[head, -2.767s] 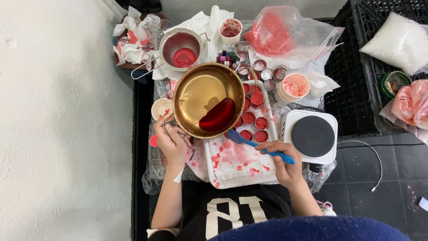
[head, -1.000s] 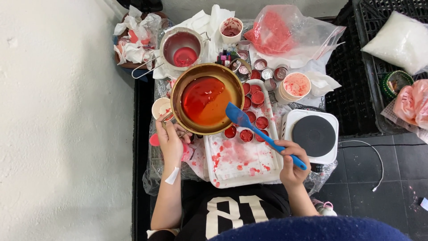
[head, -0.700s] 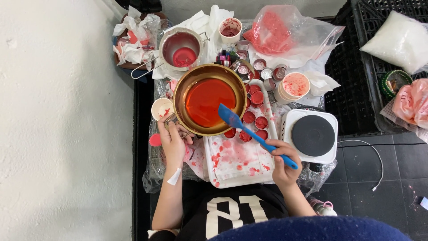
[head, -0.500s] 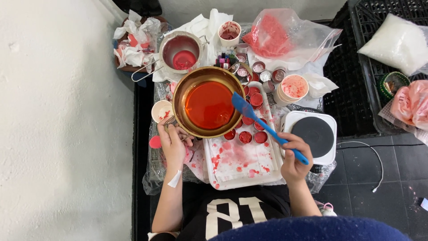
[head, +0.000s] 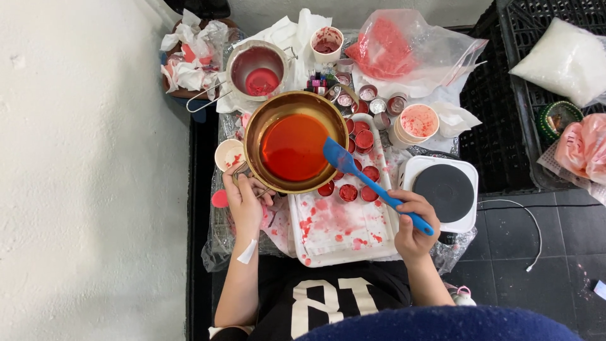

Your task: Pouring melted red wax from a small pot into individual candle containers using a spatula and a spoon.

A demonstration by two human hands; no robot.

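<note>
While both hands are occupied at a cluttered work surface, items are listed from left to right.

Crumpled tissues (head: 189, 53), stained red, lie in a bowl far beyond the left hand. A small cup (head: 228, 155) with red smears sits just beyond that hand, and a pink disc (head: 219, 199) lies at its outer side. The left hand (head: 245, 205) is clenched around the handle of the brass pan (head: 297, 142), which is held above the tray; the pan holds clear orange-red liquid. A white plaster strip (head: 247, 252) is stuck on the left forearm. A steel pot (head: 257, 66) with a wire handle and red residue stands beyond the pan.

Between the two hands lies a white tray (head: 344, 243), spattered red, carrying small round tins (head: 353, 189) filled with red material along the side nearest the pan. More small tins (head: 375, 104) stand further out.

A blue spatula (head: 372, 183) runs from the right hand toward the pan, with its blade resting at the pan's rim over the liquid. The right hand (head: 413, 224) grasps the spatula's handle end in a closed fist.

A paper cup (head: 416, 123) with pink contents stands beyond the right hand, with a clear bag (head: 410, 47) of red flakes behind it. A white hotplate (head: 445, 192) with a dark round top sits just to the outer side of the right hand. A bag of white granules (head: 565, 57) lies far out on a black crate.
</note>
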